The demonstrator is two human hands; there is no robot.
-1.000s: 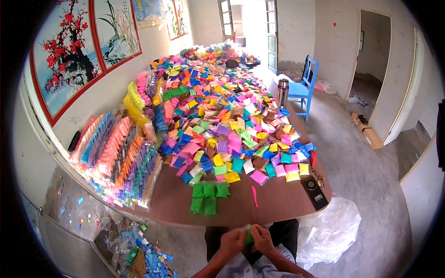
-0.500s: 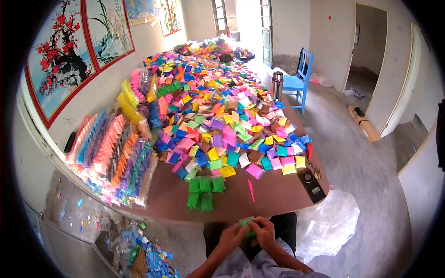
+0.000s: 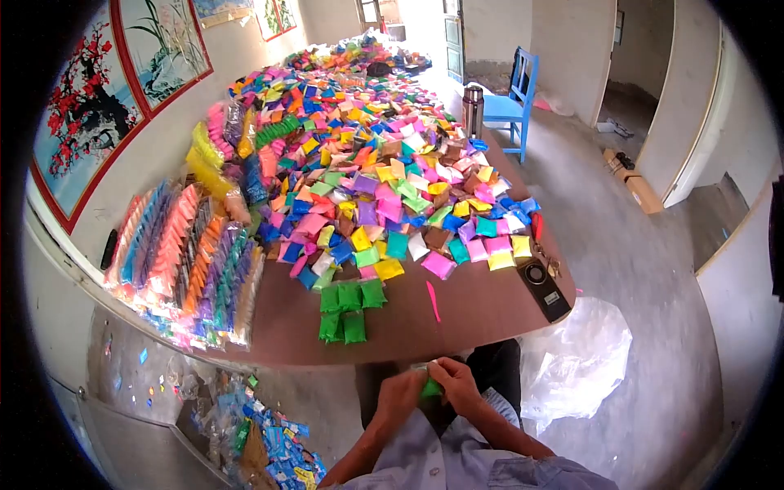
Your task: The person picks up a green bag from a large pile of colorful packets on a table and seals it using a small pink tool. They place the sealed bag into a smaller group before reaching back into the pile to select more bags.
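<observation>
My left hand (image 3: 400, 395) and my right hand (image 3: 456, 384) meet in front of my body, just past the table's near edge. Both have their fingers closed on a small green packet (image 3: 430, 389), partly hidden by the fingers. On the brown table (image 3: 392, 327), several green packets (image 3: 349, 296) lie grouped together, a little left of my hands. A thin pink strip (image 3: 433, 301) rests to their right. Behind them spreads a large heap of small packets (image 3: 367, 188) in many colours.
Long bags of stacked packets (image 3: 175, 253) line the table's left side. A black device (image 3: 543, 290) lies near the right edge; a thermos (image 3: 473, 111) stands farther back. Beyond is a blue chair (image 3: 514, 102). Clear plastic (image 3: 576, 359) and piled wrappers (image 3: 278, 449) lie on the floor.
The view has shifted, so the table and its contents appear higher and farther left. My hands still grip the green packet, which is now lower between them and more covered at its top.
</observation>
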